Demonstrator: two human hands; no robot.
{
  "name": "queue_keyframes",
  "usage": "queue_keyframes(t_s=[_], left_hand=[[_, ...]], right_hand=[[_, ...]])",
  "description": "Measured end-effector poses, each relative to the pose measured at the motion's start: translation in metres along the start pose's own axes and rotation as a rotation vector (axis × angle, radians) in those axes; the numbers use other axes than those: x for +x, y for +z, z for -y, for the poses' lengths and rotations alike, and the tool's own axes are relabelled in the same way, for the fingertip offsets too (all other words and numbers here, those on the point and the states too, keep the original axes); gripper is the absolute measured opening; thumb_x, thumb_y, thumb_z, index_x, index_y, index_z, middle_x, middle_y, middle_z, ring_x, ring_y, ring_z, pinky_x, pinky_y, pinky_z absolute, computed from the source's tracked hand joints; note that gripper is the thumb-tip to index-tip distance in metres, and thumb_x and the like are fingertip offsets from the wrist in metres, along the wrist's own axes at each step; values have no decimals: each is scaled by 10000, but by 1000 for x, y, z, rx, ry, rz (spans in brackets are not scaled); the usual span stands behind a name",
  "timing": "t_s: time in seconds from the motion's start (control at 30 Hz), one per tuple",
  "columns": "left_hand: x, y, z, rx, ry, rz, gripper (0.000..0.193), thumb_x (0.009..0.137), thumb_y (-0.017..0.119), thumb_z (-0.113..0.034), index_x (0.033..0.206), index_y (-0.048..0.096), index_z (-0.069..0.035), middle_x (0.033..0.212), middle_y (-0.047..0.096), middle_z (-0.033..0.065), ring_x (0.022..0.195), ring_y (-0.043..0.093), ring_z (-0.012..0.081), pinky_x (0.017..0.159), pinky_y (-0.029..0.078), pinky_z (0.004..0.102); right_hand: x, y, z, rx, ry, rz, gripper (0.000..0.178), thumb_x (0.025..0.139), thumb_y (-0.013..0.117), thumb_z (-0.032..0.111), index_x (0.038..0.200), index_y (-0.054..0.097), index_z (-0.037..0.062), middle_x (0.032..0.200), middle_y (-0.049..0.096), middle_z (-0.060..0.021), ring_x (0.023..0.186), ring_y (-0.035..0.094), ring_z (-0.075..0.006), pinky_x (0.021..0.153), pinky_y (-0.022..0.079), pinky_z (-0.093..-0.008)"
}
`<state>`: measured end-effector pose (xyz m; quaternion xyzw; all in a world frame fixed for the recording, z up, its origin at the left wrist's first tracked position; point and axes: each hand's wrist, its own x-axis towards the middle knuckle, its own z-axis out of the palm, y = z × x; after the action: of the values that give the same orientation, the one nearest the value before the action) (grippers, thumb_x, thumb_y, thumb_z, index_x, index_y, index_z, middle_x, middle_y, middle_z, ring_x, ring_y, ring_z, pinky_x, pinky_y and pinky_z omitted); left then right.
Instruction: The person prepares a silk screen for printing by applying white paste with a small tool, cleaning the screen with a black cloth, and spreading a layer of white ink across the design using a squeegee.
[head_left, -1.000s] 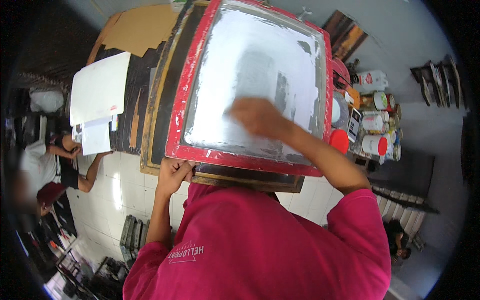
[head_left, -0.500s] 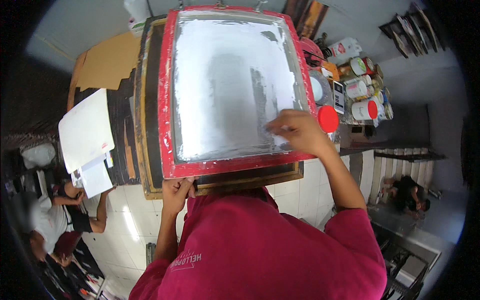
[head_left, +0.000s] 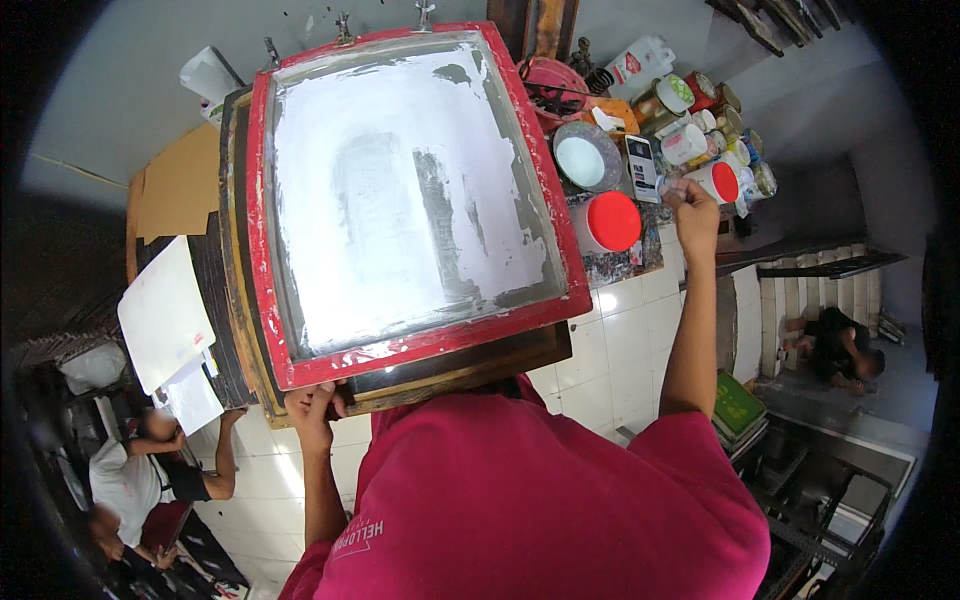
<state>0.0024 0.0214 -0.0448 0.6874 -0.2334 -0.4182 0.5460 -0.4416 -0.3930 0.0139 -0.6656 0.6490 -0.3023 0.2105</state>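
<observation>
A screen-printing frame (head_left: 420,352) with red-painted sides and a whitish, grey-smeared mesh fills the middle, tilted up off the darker wooden frame (head_left: 460,390) beneath. At its lower left corner my left hand (head_left: 312,408) is closed on the red edge, thumb and fingers wrapped from below. Out to the right, my right hand (head_left: 695,212) is over the cluttered side table, fingers pinched together. Something small and pale shows at the fingertips; its kind is unclear. Close by are a phone (head_left: 642,165) with a lit screen and a white jar with a red lid (head_left: 724,183).
Nearer stands another red-lidded jar (head_left: 613,222), with a grey bowl of pale liquid (head_left: 584,160) behind it. Several jars, a white jug (head_left: 640,65) and a pink basin (head_left: 553,88) crowd the table. White sheets (head_left: 165,315) lie left. Other people are at lower left and far right.
My right hand has left the mesh and moved right to the side table beside the phone. My left hand still holds the frame's corner. The view has shifted to the right.
</observation>
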Motion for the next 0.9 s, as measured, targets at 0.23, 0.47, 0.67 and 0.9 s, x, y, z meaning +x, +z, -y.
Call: queue_keyframes(t_s=[0.23,0.47,0.67,0.9], left_hand=[[-1,8,-5,-22,72,-66,271,908,621,-222,824,693,26,506,555,59,420,501,124,422,351,248],[-1,1,13,-190,131,-103,198,874,601,-151,811,666,26,798,699,158,419,454,127,413,345,256],[-5,21,-59,-351,466,-120,291,910,520,-203,871,638,60,595,595,142,395,442,153,411,345,267],[27,19,-202,-234,708,-32,462,994,446,-298,908,656,105,504,524,111,416,453,152,463,365,262]], right_hand=[[-1,72,-191,38,247,226,272,813,687,252,962,748,34,781,731,-121,744,686,-191,710,525,-353],[-23,80,-169,268,308,304,292,862,666,176,1118,708,42,803,680,-58,697,589,-102,636,460,-269],[-48,-11,-64,363,159,-15,274,881,643,88,1146,699,49,729,599,39,556,397,-28,484,281,-219],[-84,21,74,275,-222,232,289,873,689,108,1149,684,21,1038,705,-90,957,637,-142,849,498,-287]])
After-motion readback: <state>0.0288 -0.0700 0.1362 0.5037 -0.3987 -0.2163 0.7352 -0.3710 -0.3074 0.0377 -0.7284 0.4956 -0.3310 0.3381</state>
